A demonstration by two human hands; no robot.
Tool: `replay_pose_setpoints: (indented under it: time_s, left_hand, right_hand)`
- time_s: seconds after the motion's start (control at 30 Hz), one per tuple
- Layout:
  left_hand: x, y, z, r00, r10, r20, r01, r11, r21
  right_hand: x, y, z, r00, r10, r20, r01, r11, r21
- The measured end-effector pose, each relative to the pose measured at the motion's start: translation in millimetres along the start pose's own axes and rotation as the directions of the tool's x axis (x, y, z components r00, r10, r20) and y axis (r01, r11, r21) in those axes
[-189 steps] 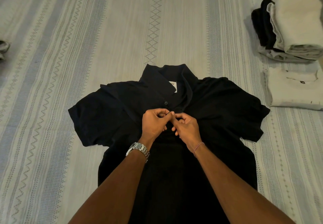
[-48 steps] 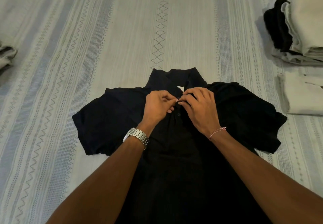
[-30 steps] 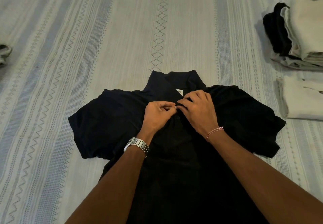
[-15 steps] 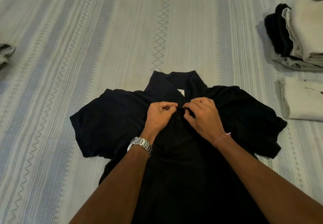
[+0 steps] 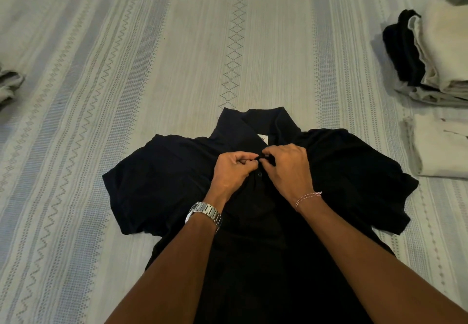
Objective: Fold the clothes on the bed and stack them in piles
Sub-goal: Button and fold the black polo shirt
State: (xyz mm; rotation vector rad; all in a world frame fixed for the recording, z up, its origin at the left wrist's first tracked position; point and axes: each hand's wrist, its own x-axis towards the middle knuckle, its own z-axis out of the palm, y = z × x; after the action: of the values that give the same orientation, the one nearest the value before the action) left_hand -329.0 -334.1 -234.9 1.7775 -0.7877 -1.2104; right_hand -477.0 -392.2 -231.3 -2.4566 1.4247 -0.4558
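Observation:
A black polo shirt [image 5: 162, 182] lies face up on the striped bedspread [image 5: 152, 58], collar away from me and sleeves spread to both sides. My left hand [image 5: 231, 171] and my right hand [image 5: 288, 169] meet at the button placket just below the collar. Both pinch the shirt's front fabric there, fingers curled. A small dark button shows just below the fingertips. A white label is visible inside the collar.
A stack of folded black and cream clothes [image 5: 435, 52] sits at the far right. In front of it lies a folded white garment [image 5: 440, 151]. A crumpled grey cloth [image 5: 8, 84] pokes in at the left edge.
Both hands have moved up the placket from a lower button to the one near the collar. Over the last half second they stay pinched there with little movement.

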Motion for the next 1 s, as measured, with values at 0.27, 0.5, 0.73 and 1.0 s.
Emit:
replay_pose_setpoints:
  time_s: [0.27, 0.5, 0.73, 1.0]
  left_hand:
    - [3, -4, 2, 0.999, 0.042, -0.014, -0.040, 0.995, 0.089]
    - [6, -5, 1, 0.998, 0.062, -0.012, -0.060, 0.992, 0.110]
    - [5, -6, 2, 0.995, 0.101, 0.003, -0.100, 0.984, 0.148]
    - [3, -7, 8, 0.984, 0.169, -0.060, -0.149, 0.957, 0.251]
  right_hand:
    - [5, -4, -1, 0.992, 0.106, 0.070, -0.109, 0.993, 0.044]
    - [8, -4, -1, 0.981, 0.151, 0.126, -0.168, 0.976, 0.140]
    - [8, 9, -9, 0.977, 0.058, 0.207, -0.102, 0.973, 0.208]
    - [24, 20, -19, 0.915, -0.018, 0.402, -0.081, 0.970, 0.228]
